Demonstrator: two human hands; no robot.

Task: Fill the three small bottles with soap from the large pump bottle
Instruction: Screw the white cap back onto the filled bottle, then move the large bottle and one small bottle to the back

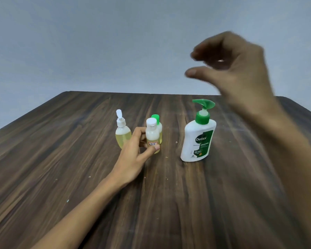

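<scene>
Three small bottles stand near the middle of the wooden table. My left hand grips the front one, a white-capped bottle with a red-marked label. Right behind it stands a green-capped bottle. To the left a rounder bottle holds yellowish liquid, its white flip lid standing open. The large white pump bottle with a green pump stands to the right. My right hand hovers blurred above the pump, fingers curled and apart, holding nothing.
A plain grey wall rises behind the table's far edge. Small pale specks lie scattered on the dark wood.
</scene>
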